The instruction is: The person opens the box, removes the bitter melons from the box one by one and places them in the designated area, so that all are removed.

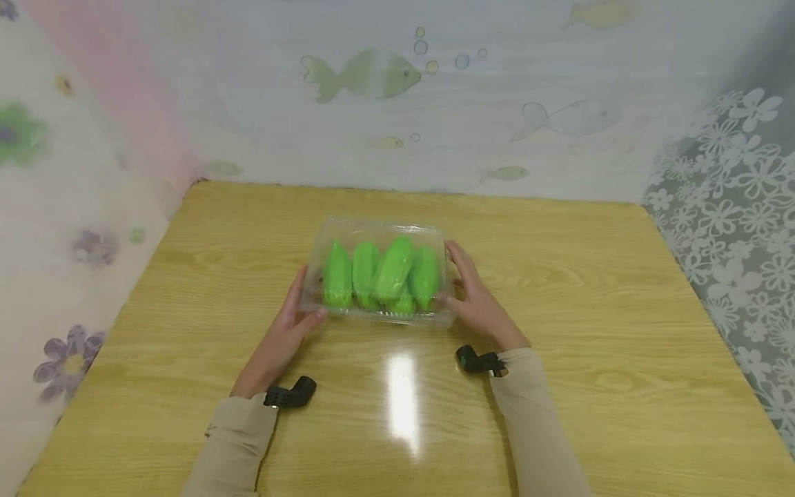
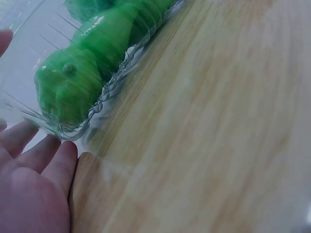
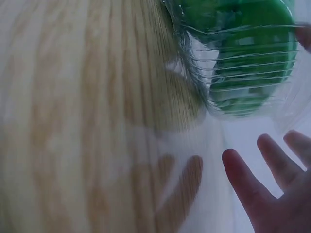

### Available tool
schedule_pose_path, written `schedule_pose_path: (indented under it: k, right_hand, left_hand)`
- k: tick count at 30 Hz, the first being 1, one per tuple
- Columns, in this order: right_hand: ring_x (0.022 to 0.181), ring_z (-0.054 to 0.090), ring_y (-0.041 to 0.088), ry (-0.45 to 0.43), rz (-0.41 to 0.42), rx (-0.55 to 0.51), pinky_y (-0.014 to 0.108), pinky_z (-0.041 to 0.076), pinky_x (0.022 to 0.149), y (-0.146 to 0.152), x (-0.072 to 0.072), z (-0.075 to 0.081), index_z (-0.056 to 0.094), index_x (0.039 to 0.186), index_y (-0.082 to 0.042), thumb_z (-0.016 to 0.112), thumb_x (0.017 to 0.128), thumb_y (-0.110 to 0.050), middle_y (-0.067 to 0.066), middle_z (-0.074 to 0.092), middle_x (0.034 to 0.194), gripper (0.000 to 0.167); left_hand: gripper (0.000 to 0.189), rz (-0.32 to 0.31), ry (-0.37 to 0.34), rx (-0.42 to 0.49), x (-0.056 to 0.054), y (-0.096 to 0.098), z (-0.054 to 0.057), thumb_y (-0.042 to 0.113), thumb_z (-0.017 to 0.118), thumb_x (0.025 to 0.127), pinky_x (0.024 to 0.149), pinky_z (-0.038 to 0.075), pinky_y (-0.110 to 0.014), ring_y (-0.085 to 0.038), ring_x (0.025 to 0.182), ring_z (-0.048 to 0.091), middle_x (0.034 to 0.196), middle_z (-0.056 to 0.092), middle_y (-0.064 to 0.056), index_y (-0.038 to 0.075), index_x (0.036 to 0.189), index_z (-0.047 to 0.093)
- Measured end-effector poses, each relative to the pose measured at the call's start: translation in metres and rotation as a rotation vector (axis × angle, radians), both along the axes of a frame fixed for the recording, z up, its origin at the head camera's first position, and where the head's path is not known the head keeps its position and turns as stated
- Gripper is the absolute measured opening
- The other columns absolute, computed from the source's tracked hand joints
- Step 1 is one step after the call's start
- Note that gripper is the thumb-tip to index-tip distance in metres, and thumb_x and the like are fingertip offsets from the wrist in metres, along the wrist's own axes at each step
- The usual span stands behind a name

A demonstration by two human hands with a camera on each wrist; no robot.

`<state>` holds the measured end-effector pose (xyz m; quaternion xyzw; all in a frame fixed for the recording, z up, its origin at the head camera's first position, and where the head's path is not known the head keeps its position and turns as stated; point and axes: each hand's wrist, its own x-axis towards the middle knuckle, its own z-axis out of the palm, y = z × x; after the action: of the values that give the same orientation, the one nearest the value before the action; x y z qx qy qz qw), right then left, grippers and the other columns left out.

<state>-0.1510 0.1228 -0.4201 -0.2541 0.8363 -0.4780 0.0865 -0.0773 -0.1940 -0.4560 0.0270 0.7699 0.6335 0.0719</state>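
A clear plastic clamshell box (image 1: 380,317) lies on the wooden table, its lid down. Through the lid show several green, ridged, pointed fruit-like pieces (image 1: 338,276); one has a small stem nub in the left wrist view. My left hand (image 1: 287,342) is at the box's left end, thumb by the near corner, with fairly straight fingertips (image 2: 68,150) right at its lower edge. At the opposite end, my right hand (image 1: 481,304) has its thumb close to the near corner. Its other fingers (image 3: 243,174) are spread, with a gap between them and the box in the right wrist view.
The wooden table (image 1: 590,324) meets a wall (image 1: 261,103) painted with fish at the back. Flower-patterned surfaces border it on both sides. Each wrist carries a black camera mount (image 1: 292,393). A bright light reflection lies on the tabletop in front of the box.
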Motion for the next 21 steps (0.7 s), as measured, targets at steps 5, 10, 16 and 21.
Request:
schedule_pose_path:
  k: [5, 10, 16, 21]
  right_hand:
    - [0.129, 0.018, 0.033, 0.052, -0.021, -0.03, 0.05, 0.026, 0.098, -0.002, 0.001, 0.003, 0.008, 0.144, -0.015, 0.054, 0.088, -0.012, 0.01, 0.003, 0.147, 0.073]
    - [0.129, 0.017, 0.038, 0.073, -0.045, -0.029, 0.053, 0.024, 0.097, -0.005, 0.004, 0.009, 0.01, 0.143, -0.006, 0.054, 0.089, -0.01, 0.012, 0.001, 0.147, 0.069]
    - [0.125, 0.023, 0.042, 0.027, -0.056, -0.004, 0.054, 0.027, 0.095, -0.006, 0.008, 0.014, 0.005, 0.144, -0.012, 0.05, 0.091, -0.014, 0.009, 0.003, 0.148, 0.07]
    - [0.133, 0.008, 0.027, 0.099, -0.029, 0.003, 0.047, 0.02, 0.101, -0.006, 0.01, 0.014, 0.008, 0.144, -0.009, 0.05, 0.091, -0.011, 0.012, 0.005, 0.147, 0.067]
  left_hand:
    - [0.068, 0.012, 0.013, 0.007, 0.006, 0.007, 0.017, 0.026, 0.048, 0.093, 0.101, 0.003, -0.055, -0.018, 0.133, -0.003, 0.147, -0.005, 0.01, 0.042, 0.14, 0.002]
    - [0.064, 0.005, 0.026, 0.027, 0.011, 0.01, 0.025, 0.024, 0.044, 0.094, 0.102, 0.006, -0.052, -0.018, 0.133, -0.002, 0.147, -0.005, 0.007, 0.037, 0.141, 0.002]
    - [0.063, 0.004, 0.046, 0.042, 0.009, 0.006, 0.018, 0.025, 0.043, 0.095, 0.104, 0.003, -0.047, -0.012, 0.133, -0.003, 0.147, -0.002, 0.012, 0.032, 0.143, 0.004]
    - [0.06, 0.023, 0.066, 0.036, 0.008, 0.003, 0.006, 0.026, 0.042, 0.095, 0.105, 0.003, -0.043, -0.01, 0.133, 0.0, 0.147, 0.001, 0.012, 0.033, 0.143, 0.007]
